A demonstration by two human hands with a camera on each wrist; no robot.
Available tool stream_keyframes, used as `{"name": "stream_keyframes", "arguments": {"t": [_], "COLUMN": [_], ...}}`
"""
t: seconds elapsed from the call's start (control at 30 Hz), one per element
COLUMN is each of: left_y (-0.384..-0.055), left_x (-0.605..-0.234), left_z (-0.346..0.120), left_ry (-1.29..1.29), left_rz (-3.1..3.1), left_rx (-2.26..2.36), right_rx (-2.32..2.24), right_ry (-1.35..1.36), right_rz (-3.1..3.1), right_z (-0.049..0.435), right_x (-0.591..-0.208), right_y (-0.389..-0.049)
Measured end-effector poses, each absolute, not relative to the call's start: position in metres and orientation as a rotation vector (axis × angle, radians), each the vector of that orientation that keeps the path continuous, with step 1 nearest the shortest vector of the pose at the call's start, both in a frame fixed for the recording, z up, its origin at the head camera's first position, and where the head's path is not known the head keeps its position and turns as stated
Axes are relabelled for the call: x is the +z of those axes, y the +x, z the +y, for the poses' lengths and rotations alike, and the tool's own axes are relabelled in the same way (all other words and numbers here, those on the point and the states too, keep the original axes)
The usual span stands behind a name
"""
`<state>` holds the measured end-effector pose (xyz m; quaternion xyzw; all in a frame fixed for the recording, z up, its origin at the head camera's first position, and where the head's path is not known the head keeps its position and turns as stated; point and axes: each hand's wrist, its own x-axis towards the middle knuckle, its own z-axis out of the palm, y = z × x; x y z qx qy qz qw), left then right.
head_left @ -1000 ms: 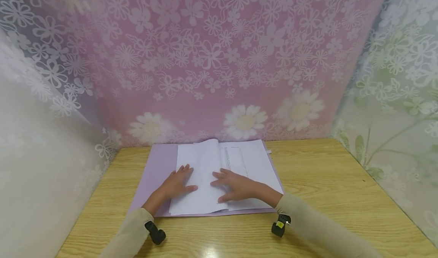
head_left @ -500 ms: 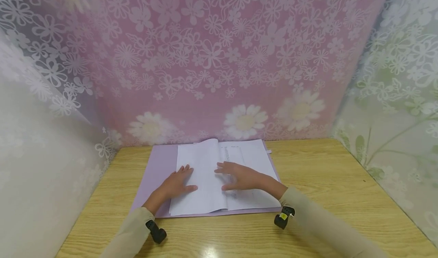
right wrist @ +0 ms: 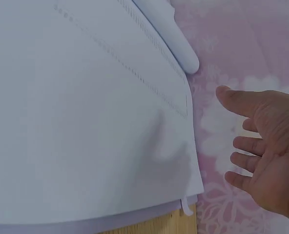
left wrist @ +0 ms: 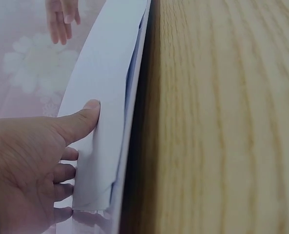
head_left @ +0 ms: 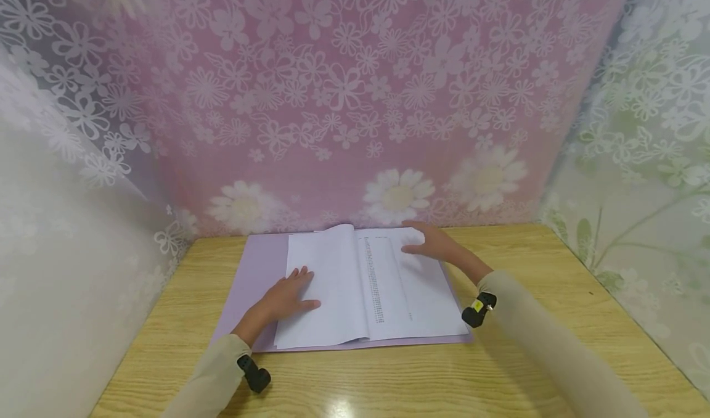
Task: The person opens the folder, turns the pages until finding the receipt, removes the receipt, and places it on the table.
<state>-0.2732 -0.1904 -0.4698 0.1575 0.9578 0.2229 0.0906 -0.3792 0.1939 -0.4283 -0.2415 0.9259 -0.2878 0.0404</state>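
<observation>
An opened lilac folder (head_left: pixel 252 270) lies on the table, bearing white sheets of paper. My left hand (head_left: pixel 287 296) rests spread on the turned-over left page (head_left: pixel 327 319), thumb apart from the fingers. In the left wrist view that thumb (left wrist: pixel 88 117) lies on the white paper (left wrist: pixel 110 63). My right hand (head_left: pixel 435 242) is over the far right corner of the printed right page (head_left: pixel 424 295), fingers extended and holding nothing. The right wrist view shows the right hand (right wrist: pixel 271 146) beside the page edge, its shadow falling on the printed sheet (right wrist: pixel 86 146).
A wooden table (head_left: pixel 532 295) carries the folder near its back edge. Behind stands a pink floral curtain (head_left: pixel 344 128), with pale flowered panels at both sides. A small white tab (right wrist: pixel 187 205) sticks out from the folder's edge. Black wrist cameras sit on both sleeves.
My right hand has lifted off the middle of the pages and moved right and away to the far right corner, uncovering the printed columns. The left hand has stayed in place.
</observation>
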Motion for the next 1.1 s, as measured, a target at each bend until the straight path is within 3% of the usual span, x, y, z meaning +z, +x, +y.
{"name": "stream_keyframes", "arguments": {"t": [0.5, 1.1], "left_y": [-0.278, -0.274], "left_x": [-0.473, -0.470], "left_z": [-0.190, -0.191], "left_ry": [0.434, 0.423], "left_rz": [2.841, 2.849], "left_rx": [0.608, 0.625], "right_rx": [-0.970, -0.886], "right_ry": [-0.651, -0.603], "right_rz": [2.851, 2.906], "right_z": [0.228, 0.221], "right_x": [-0.448, -0.459], "right_y": [-0.426, -0.439]}}
